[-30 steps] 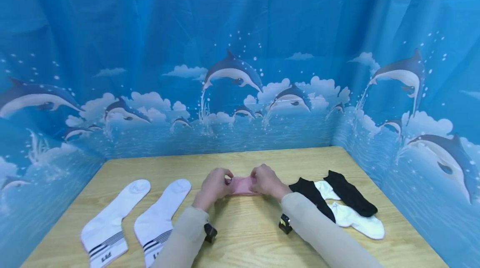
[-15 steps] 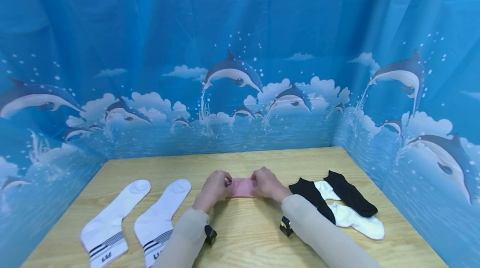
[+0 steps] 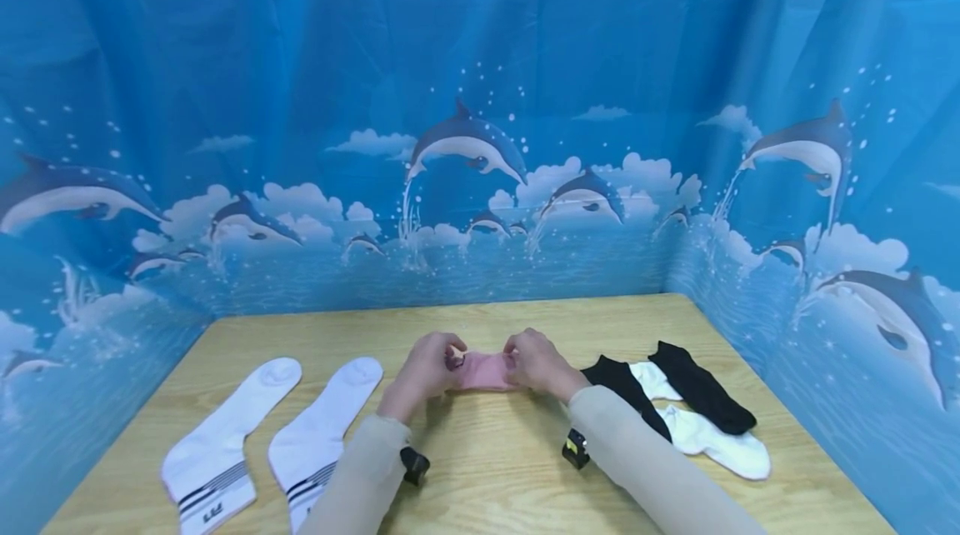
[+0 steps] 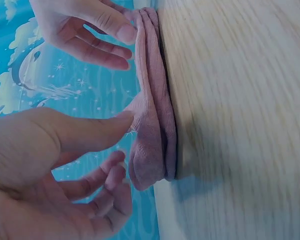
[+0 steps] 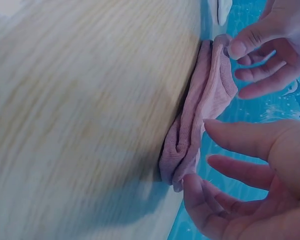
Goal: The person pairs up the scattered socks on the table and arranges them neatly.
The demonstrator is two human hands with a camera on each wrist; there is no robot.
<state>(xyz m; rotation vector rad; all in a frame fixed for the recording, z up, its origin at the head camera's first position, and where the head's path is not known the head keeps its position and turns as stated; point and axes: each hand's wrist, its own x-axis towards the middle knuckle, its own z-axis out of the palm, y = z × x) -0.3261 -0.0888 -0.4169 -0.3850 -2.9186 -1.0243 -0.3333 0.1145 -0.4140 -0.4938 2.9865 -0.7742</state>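
A folded pink sock (image 3: 486, 372) lies flat on the wooden table between my two hands, its layers stacked as the left wrist view shows. At its left end my left hand (image 3: 429, 364) holds the fabric lightly, the thumb on a raised fold and the other fingers loosely curled. My right hand (image 3: 536, 362) holds the opposite end. In the right wrist view its thumb (image 5: 230, 134) touches the upper layer, while a bent finger (image 5: 192, 192) meets the end of the sock. How firmly either hand grips is hard to see.
Two white socks with dark stripes, one outer (image 3: 217, 443) and one inner (image 3: 322, 435), lie at the left. Black socks (image 3: 701, 389) and white socks (image 3: 716, 442) overlap at the right. A blue dolphin-print curtain (image 3: 480, 102) surrounds the wooden table (image 3: 495, 468).
Both hands stay at the ends of the pink sock. They shift only slightly, and the left forearm moves a little to the left.
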